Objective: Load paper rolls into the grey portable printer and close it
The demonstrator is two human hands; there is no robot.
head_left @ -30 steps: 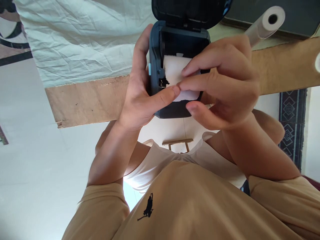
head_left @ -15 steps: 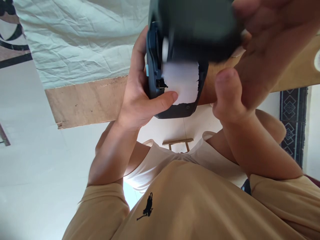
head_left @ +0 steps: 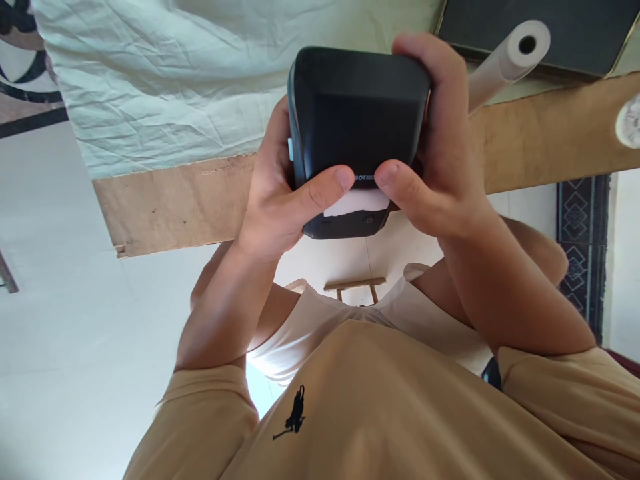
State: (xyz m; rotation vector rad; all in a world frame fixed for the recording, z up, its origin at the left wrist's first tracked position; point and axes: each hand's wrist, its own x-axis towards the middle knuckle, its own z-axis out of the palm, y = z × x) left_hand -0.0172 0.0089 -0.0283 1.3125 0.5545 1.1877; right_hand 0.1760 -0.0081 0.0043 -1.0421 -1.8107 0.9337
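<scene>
A dark label printer [head_left: 363,120] is held between both hands above the table's front edge, its lid down. A strip of white paper [head_left: 357,201] sticks out below the lid, over the front part with a round button. My left hand [head_left: 283,190] grips the printer's left side, its thumb on the lid's lower edge. My right hand [head_left: 445,147] wraps round the right side, with its thumb near the lettering on the lid. The fingers under the printer are hidden.
A pale green cloth [head_left: 175,80] covers much of the wooden table [head_left: 175,207]. Behind my right hand lies a white roll [head_left: 500,63], beside a dark flat panel [head_left: 540,30]. A clear round object [head_left: 629,123] is at the right edge.
The printer's raised lid has come down over the paper compartment. My right hand has moved left and now grips the printer's right side. My left hand has kept its hold.
</scene>
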